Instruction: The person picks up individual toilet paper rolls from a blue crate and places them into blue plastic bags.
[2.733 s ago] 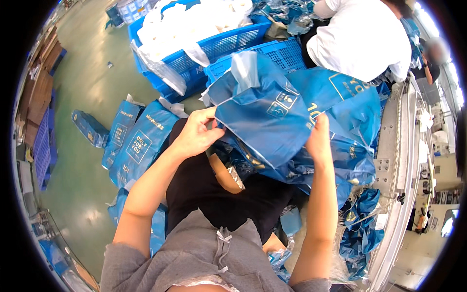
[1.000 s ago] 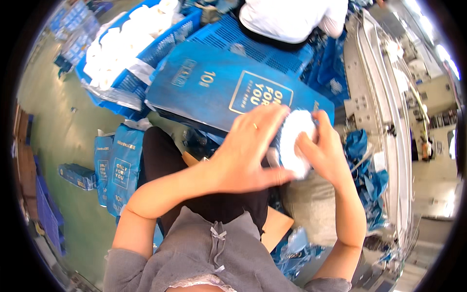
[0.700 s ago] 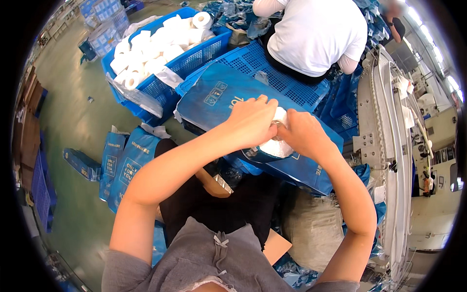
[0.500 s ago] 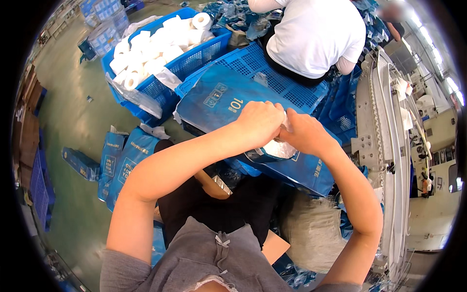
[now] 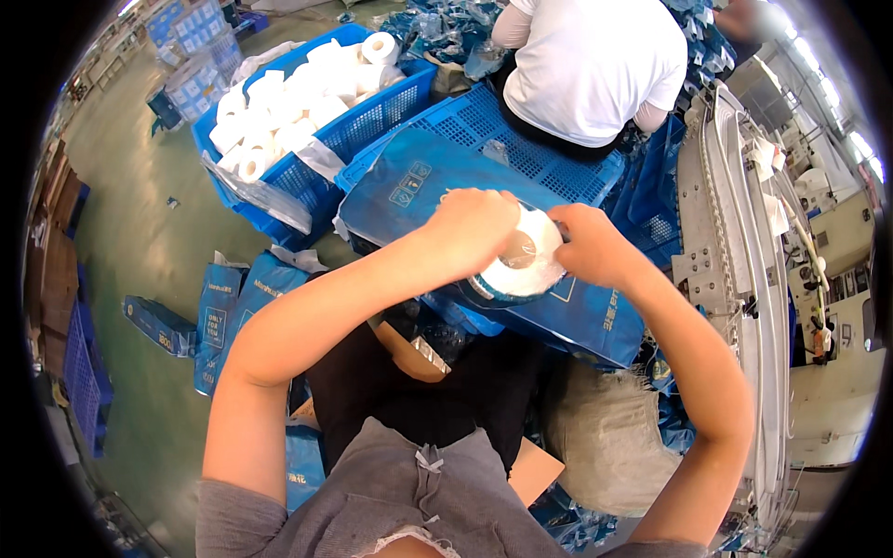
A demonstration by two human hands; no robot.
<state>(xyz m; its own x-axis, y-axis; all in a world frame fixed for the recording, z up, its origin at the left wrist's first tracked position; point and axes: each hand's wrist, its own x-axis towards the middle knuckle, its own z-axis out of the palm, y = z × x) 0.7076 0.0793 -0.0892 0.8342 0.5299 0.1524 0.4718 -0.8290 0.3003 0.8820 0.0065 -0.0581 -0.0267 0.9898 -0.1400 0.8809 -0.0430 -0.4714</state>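
A toilet paper roll (image 5: 532, 274) stands over a flat blue bag (image 5: 372, 200), its white end and core hole facing up. Blue plastic wrapper (image 5: 491, 296) still surrounds its lower side. At the roll's left edge my left hand (image 5: 473, 231) is closed, fingers curled on the wrapper's edge; the fingertips are partly hidden. On the opposite edge, my right hand (image 5: 595, 246) pinches the wrapper between thumb and fingers. The blue bag lies across blue plastic crates (image 5: 549, 172) in front of me.
A blue crate (image 5: 321, 153) full of unwrapped white rolls (image 5: 279, 112) stands at far left. Blue bags (image 5: 219, 307) lie on the floor at left. A person in a white shirt (image 5: 600, 70) sits ahead. A conveyor (image 5: 730, 279) runs along the right; a woven sack (image 5: 605, 437) sits beside my legs.
My hands, close together over the wrapper's gathered end before, have moved apart to either side. The wrapper's top has opened, and the roll's white end now shows.
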